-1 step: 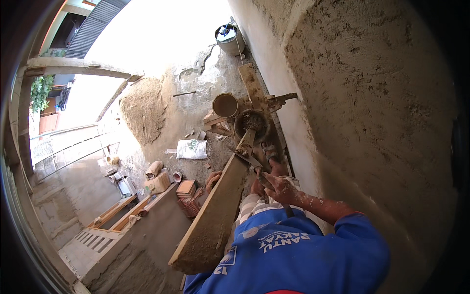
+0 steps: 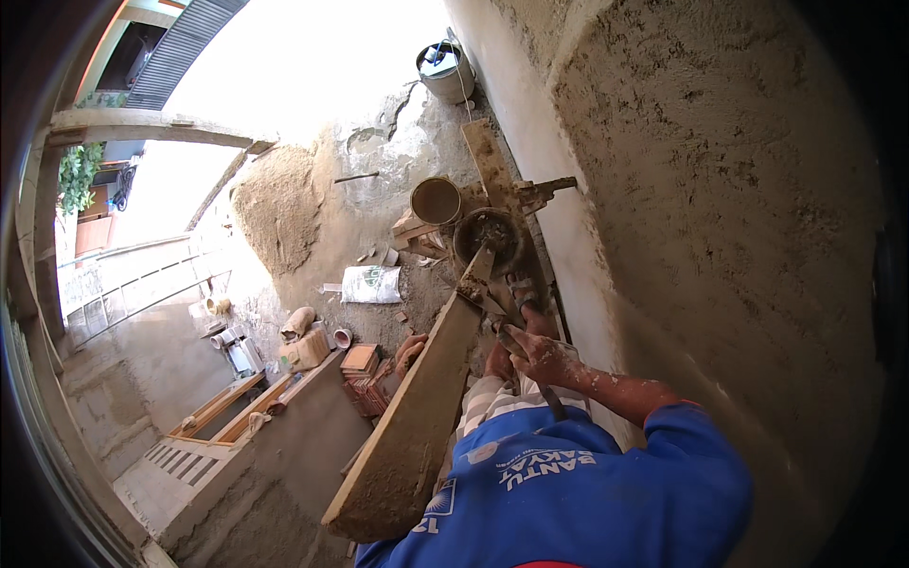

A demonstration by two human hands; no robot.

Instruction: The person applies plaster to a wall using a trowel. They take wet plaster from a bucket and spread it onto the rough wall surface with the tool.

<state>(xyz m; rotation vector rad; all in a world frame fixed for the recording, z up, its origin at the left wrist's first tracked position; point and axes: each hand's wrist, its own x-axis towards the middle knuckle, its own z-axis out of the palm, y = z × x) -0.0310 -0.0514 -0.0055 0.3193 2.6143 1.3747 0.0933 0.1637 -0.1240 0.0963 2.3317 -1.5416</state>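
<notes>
My left hand (image 2: 409, 354) grips the left edge of a long wooden plank (image 2: 402, 440), its fingers curled there and partly hidden. The plank slants from beside my body toward a round bucket with mortar (image 2: 488, 239). In my right hand (image 2: 546, 358) is a trowel (image 2: 493, 308), held by its handle. Its blade lies at the plank's far part, near a lump of wet mortar (image 2: 471, 287). Splashes of mortar cover the right hand and forearm.
A rough plastered wall (image 2: 720, 189) rises close on my right. Ahead stand an empty-looking bucket (image 2: 436, 202) and a larger pail (image 2: 445, 74). Leftward lie a white sack (image 2: 371, 284), stacked reddish tiles (image 2: 365, 371), a yellowish jerrycan (image 2: 305, 352) and a sand heap (image 2: 279, 208).
The trowel blade has shifted slightly to the right along the plank's far part. The plank's near end has moved a little left. Both hands keep their holds.
</notes>
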